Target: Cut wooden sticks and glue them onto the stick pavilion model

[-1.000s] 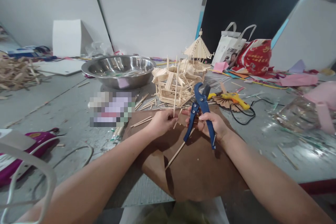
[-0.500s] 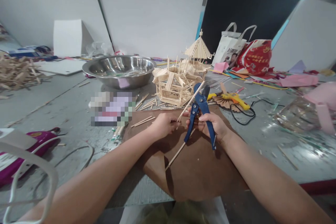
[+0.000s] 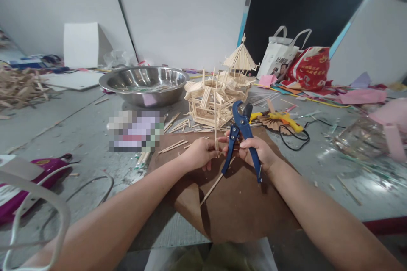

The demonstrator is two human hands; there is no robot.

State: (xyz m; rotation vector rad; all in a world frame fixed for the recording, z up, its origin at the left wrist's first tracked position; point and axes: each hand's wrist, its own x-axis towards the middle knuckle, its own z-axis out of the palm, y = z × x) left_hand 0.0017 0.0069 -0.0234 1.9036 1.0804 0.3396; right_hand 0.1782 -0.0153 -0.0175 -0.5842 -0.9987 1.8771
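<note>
Steel basin (image 3: 127, 98) containing translucent scraps (image 3: 155, 87); my left hand (image 3: 201, 153) grips a stick (image 3: 215, 118), my right hand (image 3: 263, 151) blue cutters (image 3: 243, 124).

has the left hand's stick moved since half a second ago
Yes: judged against the wooden model, the stick swung left to nearly upright, its top clear of the blue cutter.

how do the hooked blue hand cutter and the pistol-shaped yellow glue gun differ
The hooked blue hand cutter is gripped in the right hand, while the pistol-shaped yellow glue gun lies on the grey table. The cutter shows two spread handles and is nearer the person; the glue gun sits farther back. Both are handheld tools.
</note>
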